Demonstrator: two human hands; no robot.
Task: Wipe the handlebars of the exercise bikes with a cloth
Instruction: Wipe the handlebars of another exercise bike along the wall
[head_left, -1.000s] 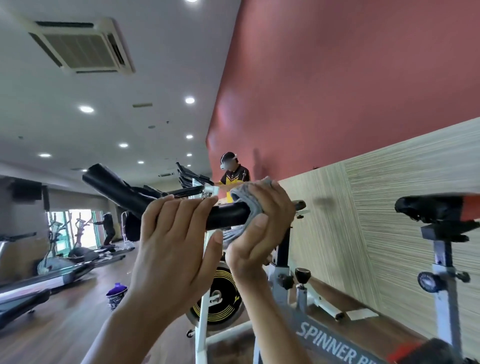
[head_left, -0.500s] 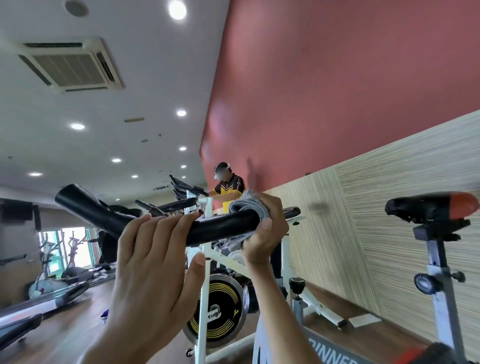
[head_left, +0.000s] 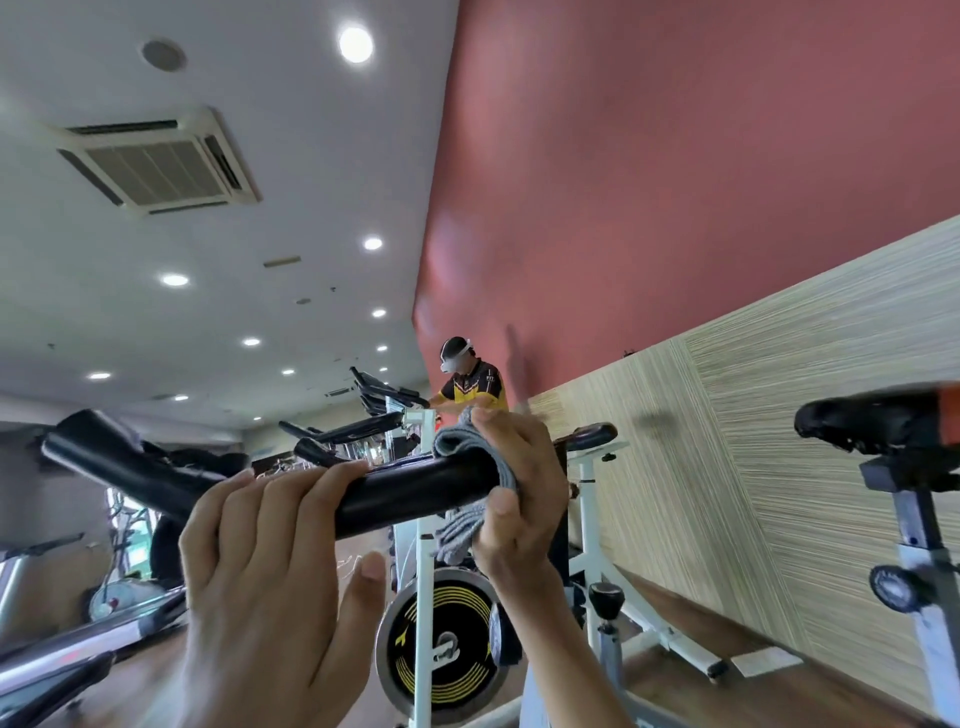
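The left grip (head_left: 270, 571), a bare hand seen from its back, is holding the glossy black tubular handlebar (head_left: 415, 488) of the nearest exercise bike. Its fingers (head_left: 306, 499) are lying across the near side of the bar and hooking over the top edge, while the thumb is standing free below the bar, not touching it.

The right grip (head_left: 519, 493), also a bare hand, is closing round the end of the same bar through a grey ribbed cloth (head_left: 457, 535). Its fingers are curling over the top of the cloth and its thumb is pressing the fabric from the near side. The cloth is wrapping over the bar's right end, with a loose fold hanging down just under the hand. The two hands are sitting apart on the bar, with a bare stretch of black tube showing between them.

Behind and below the bar, a white-framed exercise bike with a black and yellow flywheel (head_left: 441, 649) is standing on the brown wooden floor (head_left: 701, 613). At the right edge a black saddle with an orange tip (head_left: 883, 421) is sitting on its post. Further back, a person in a yellow and black shirt (head_left: 470, 389) is bending over another bike beside the red wall (head_left: 675, 182).
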